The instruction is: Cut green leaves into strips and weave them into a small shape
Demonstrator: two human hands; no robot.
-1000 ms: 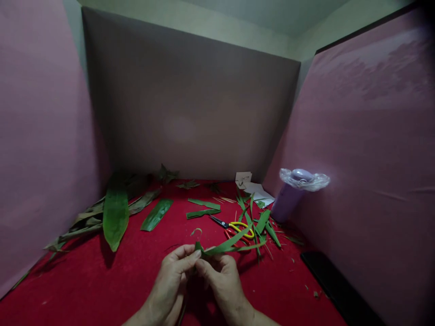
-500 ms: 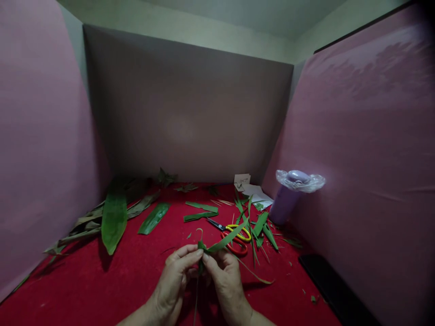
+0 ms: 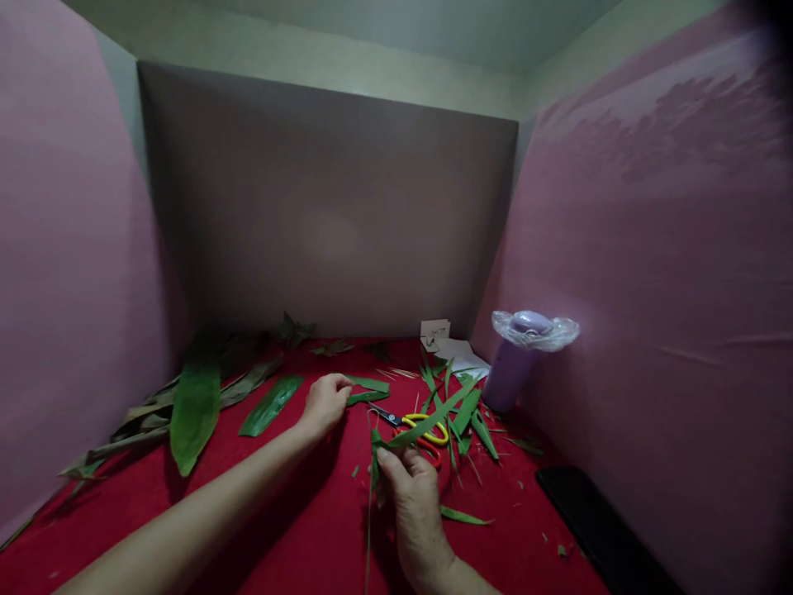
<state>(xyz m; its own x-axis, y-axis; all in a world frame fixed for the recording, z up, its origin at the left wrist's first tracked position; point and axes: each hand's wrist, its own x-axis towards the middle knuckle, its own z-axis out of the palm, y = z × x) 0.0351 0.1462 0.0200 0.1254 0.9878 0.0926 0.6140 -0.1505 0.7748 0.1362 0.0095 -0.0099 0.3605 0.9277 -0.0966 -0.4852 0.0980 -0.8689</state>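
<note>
My right hand [image 3: 414, 496] pinches a folded green leaf piece [image 3: 376, 453] between thumb and fingers. From that piece a long leaf strip [image 3: 437, 417] slants up to the right, and a thin stem [image 3: 369, 537] hangs below. My left hand [image 3: 328, 403] is stretched forward over the left ends of two cut leaf strips [image 3: 372, 385]. Its fingers are curled together, and whether they grip a strip is hidden. Scissors [image 3: 412, 423] with yellow and red handles lie just beyond my right hand, partly behind the long strip.
Leaf scraps [image 3: 467, 413] are piled right of the scissors. A purple bottle [image 3: 511, 376] with plastic wrap, white papers [image 3: 462, 357] and a black phone-like slab [image 3: 595, 521] are at the right. Large leaves [image 3: 197, 413] and a shorter leaf piece [image 3: 271, 405] lie left on the red cloth [image 3: 297, 512].
My left hand has let go of the folded leaf piece and moved forward to the cut strips. My right hand still holds the piece. The view has shifted slightly.
</note>
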